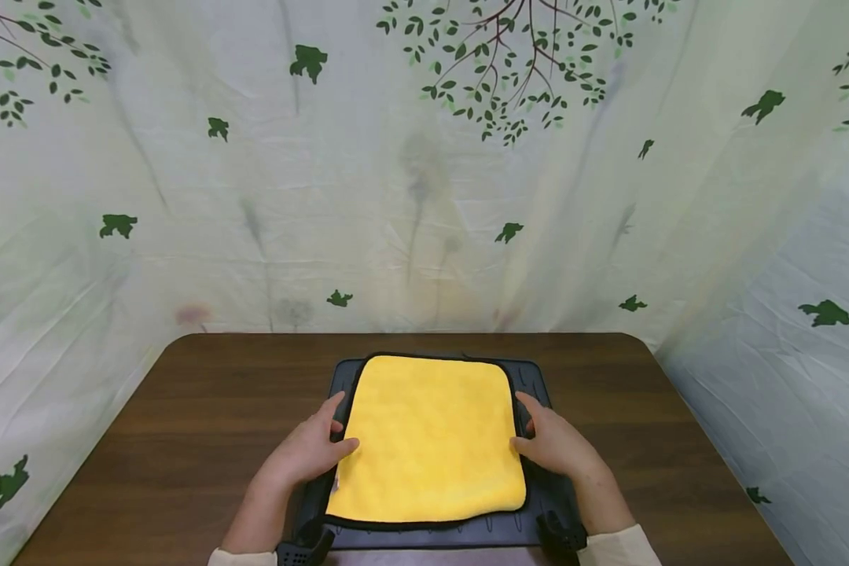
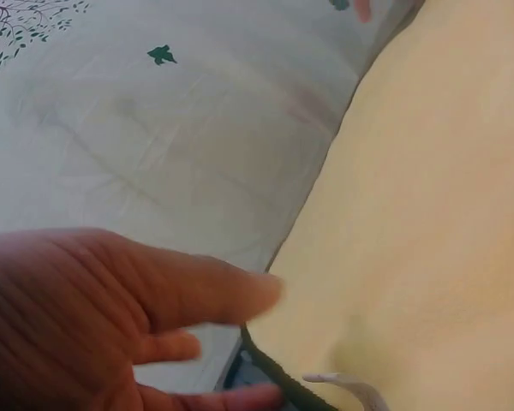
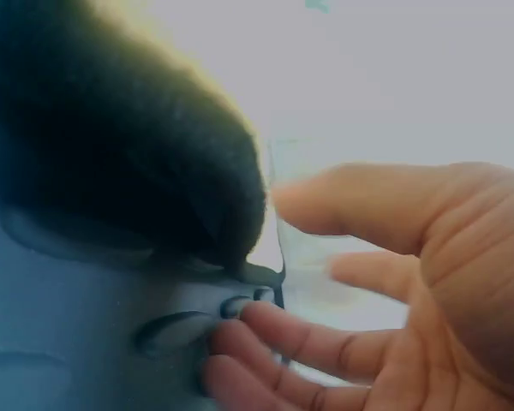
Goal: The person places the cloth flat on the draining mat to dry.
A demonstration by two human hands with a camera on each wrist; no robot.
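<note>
A yellow cloth [image 1: 431, 440] with a dark border lies spread over a dark grey ridged tray [image 1: 538, 385]. At its left side is my left hand [image 1: 314, 444], thumb over the cloth's edge and index finger pointing forward. In the left wrist view, that thumb [image 2: 231, 295] is beside the cloth's edge, the other fingers lower and apart from it; contact is hard to tell. My right hand [image 1: 555, 440] is at the right side, thumb near the edge. The right wrist view shows its thumb and fingers spread apart, with the lower fingertips [image 3: 231, 342] by the tray.
Brown wooden table [image 1: 219, 393] surface extends around the tray on both sides. A pale curtain [image 1: 368, 196] printed with leaves and branches hangs behind and beside the table. A small white tag [image 2: 351, 385] shows on the cloth's left edge.
</note>
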